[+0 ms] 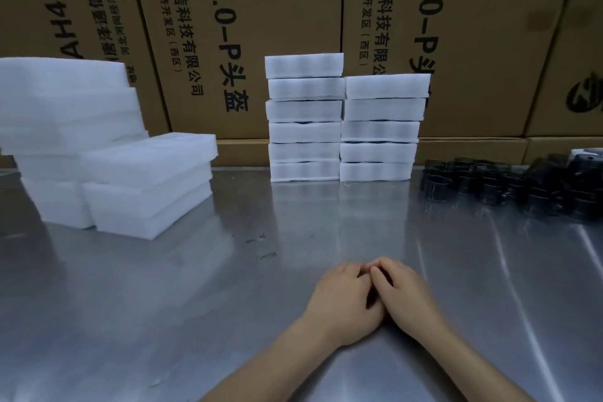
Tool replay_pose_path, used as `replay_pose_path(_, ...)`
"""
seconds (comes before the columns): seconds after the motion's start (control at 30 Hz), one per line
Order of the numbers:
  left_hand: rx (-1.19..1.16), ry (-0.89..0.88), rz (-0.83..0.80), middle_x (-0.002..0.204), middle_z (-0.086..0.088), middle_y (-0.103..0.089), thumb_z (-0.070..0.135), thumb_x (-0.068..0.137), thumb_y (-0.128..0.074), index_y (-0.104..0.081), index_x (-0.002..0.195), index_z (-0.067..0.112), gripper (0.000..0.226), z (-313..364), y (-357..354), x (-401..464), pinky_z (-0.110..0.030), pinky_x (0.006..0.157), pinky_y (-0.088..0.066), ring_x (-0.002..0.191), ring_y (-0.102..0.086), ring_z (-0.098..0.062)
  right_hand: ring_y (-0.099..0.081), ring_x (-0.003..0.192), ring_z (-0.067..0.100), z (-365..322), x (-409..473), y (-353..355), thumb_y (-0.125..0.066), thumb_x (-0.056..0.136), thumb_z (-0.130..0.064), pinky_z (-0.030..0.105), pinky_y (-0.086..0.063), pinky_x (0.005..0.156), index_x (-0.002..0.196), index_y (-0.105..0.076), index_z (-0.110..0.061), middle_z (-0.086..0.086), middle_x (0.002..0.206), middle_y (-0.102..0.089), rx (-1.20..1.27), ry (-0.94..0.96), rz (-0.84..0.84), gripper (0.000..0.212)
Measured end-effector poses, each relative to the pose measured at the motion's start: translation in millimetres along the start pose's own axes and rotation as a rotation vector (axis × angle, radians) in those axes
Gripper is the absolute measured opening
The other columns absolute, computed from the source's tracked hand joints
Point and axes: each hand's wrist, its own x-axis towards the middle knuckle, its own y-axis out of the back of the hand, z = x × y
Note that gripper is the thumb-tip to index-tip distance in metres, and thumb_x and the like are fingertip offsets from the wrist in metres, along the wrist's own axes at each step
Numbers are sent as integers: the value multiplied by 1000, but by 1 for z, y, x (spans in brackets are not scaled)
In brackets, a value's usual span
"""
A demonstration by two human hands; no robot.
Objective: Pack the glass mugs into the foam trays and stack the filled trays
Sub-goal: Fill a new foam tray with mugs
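Both my hands rest together on the metal table [163,320] near its front middle. My left hand [342,297] and my right hand [404,294] touch at the fingertips, with the fingers loosely bent, and hold nothing. Two stacks of filled white foam trays stand at the back centre: a taller left stack [305,117] and a shorter right stack [381,127]. Empty foam trays [146,183] are piled at the left, with a bigger pile [65,108] behind them. A cluster of dark glass mugs [509,186] sits at the back right.
Large brown cardboard boxes [267,26] with printed lettering form a wall behind the table. A white and dark object [587,153] shows at the far right edge, behind the mugs.
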Motion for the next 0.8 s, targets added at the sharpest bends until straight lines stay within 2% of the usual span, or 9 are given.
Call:
replay_pose_path(0.1,112,-298,-112,114,-9,-63,32,89,-49,-64,111,14,32,-30,29,-5,-34,87,-42,101,-56,-29,-52,106,12,1,-7,1,-49,96,-30,26,-39,89,103,-62,-27,-11,107,-61,-126,40,-40,15)
replay_pose_path(0.17,261,-313,-48,114,-11,-63,30,85,-56,-67,106,15,28,-66,55,4,-37,91,-42,103,-59,-30,-47,112,9,-1,-9,2,-48,95,-36,25,-38,93,110,-59,-31,-15,113,-57,-193,52,-60,19)
replay_pose_path(0.27,518,154,73,149,-10,-34,36,90,-49,-46,136,17,50,-132,112,19,-42,111,-23,136,-32,-26,-45,114,7,-3,-9,4,-47,95,-39,24,-37,94,112,-57,-33,-17,115,-55,-199,55,-70,20)
replay_pose_path(0.37,640,692,93,156,-14,-11,41,91,-47,-19,147,10,70,-190,166,12,-45,113,-17,143,-12,-30,-44,114,6,-3,-8,4,-49,94,-38,22,-36,93,110,-57,-34,-18,115,-55,-206,65,-67,19)
replay_pose_path(0.43,608,902,25,158,-14,3,44,92,-47,-1,150,8,82,-213,181,-3,-48,115,-11,145,2,-32,-44,114,5,-4,-8,4,-49,94,-38,19,-35,91,111,-57,-35,-19,115,-54,-219,77,-63,19)
replay_pose_path(0.5,594,956,-37,157,-14,3,43,92,-50,4,149,8,86,-225,187,-12,-48,113,-18,144,0,-32,-44,114,3,-4,-8,4,-49,93,-38,17,-33,89,110,-57,-37,-21,115,-53,-232,82,-57,18)
replay_pose_path(0.6,713,896,30,139,-14,-29,33,91,-54,-21,142,6,67,-228,194,-13,-39,96,-38,127,-30,-31,-44,114,2,-5,-9,4,-50,92,-38,15,-32,90,109,-57,-38,-23,114,-53,-229,91,-54,18)
replay_pose_path(0.67,829,865,33,127,-10,-38,33,93,-50,-38,130,9,45,-224,199,-12,-33,87,-39,117,-36,-27,-43,114,2,-6,-9,5,-50,92,-38,15,-32,91,109,-57,-38,-23,114,-52,-218,92,-56,19)
replay_pose_path(0.8,967,839,2,115,-3,-45,26,97,-44,-55,114,18,21,-221,200,-13,-28,75,-33,109,-40,-23,-43,115,3,-7,-10,7,-50,93,-36,17,-33,94,110,-57,-38,-23,115,-53,-210,94,-70,19)
